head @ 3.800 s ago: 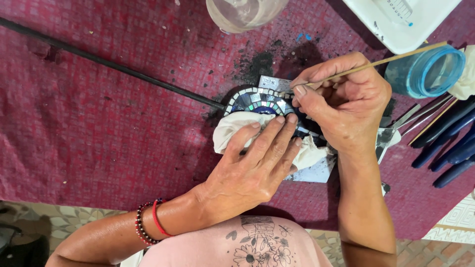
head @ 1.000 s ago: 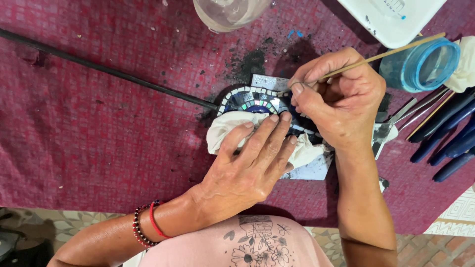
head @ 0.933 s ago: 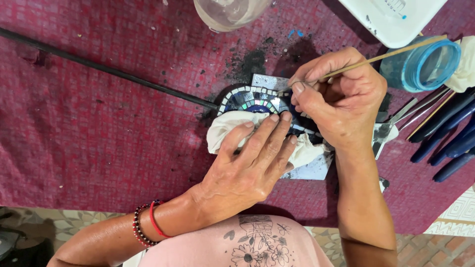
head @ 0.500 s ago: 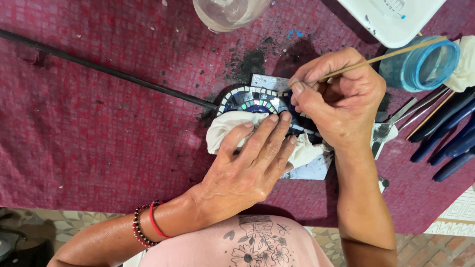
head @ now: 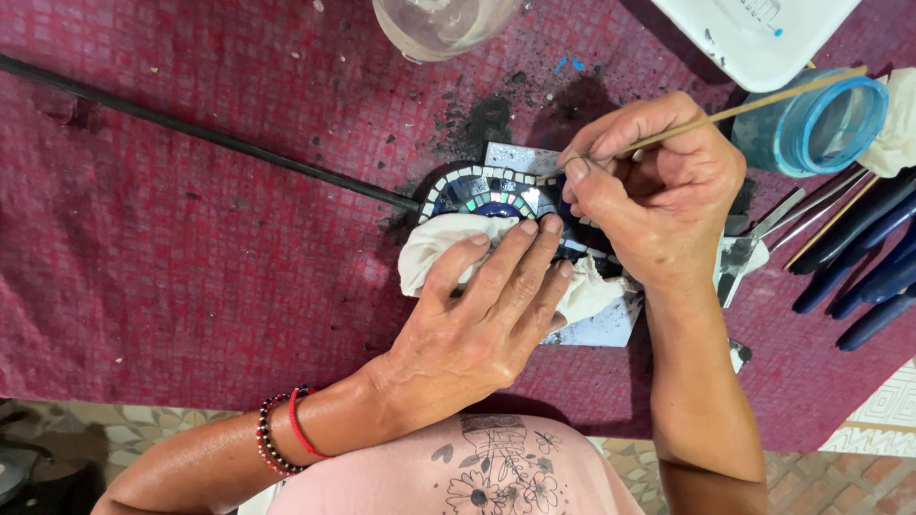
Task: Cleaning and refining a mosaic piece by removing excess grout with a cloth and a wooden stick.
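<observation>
The left hand [head: 482,319] lies flat, fingers spread, on a white cloth [head: 429,253] to keep the little mosaic piece [head: 482,191] from sliding on the red surface [head: 191,238]. The right hand [head: 658,191] pinches a thin stick [head: 754,105] (like a pencil), its tip at the tiles.

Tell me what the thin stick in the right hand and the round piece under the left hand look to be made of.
Stick: probably wood or bamboo, pale tan, matte, slender. Round piece: a mosaic of small tiles, likely glass or ceramic; they shine blue-green between dark joints.
</observation>
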